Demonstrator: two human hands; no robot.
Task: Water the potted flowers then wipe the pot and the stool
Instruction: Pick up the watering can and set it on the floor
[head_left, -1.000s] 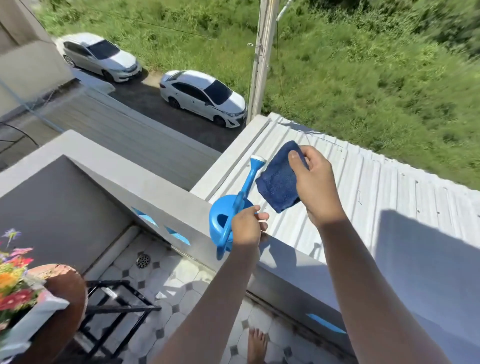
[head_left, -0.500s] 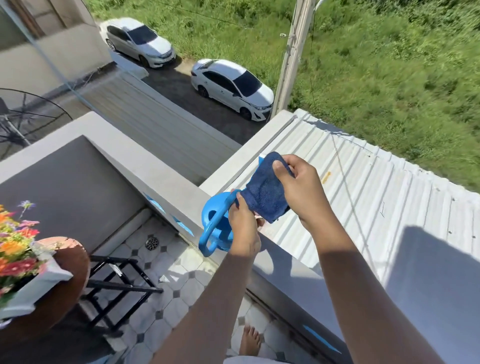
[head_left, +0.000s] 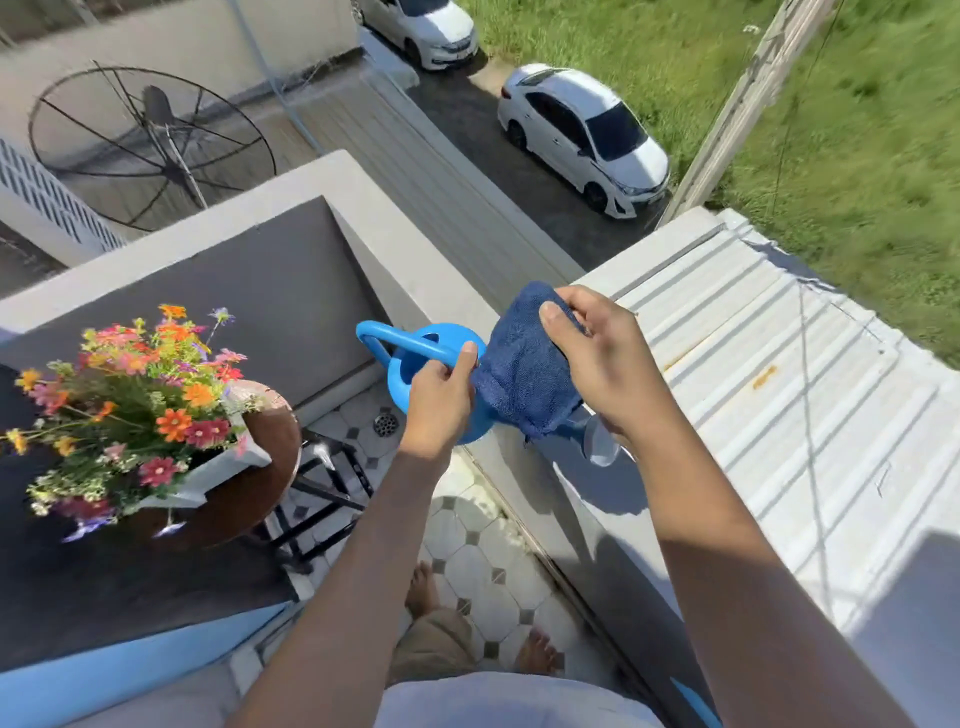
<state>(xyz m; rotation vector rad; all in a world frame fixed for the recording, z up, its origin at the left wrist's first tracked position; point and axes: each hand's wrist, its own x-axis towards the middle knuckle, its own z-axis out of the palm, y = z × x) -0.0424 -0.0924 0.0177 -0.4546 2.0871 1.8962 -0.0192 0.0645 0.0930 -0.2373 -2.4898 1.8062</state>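
Left hand (head_left: 441, 395): gripping the handle of the blue watering can (head_left: 415, 364), above the balcony wall (head_left: 395, 244); right hand (head_left: 597, 358): pinching a dark blue cloth (head_left: 519, 374), hanging just beside the can; potted flowers (head_left: 130, 395): sitting in a white pot (head_left: 228, 467) on the round brown stool (head_left: 265, 467), lower left, apart from both hands.
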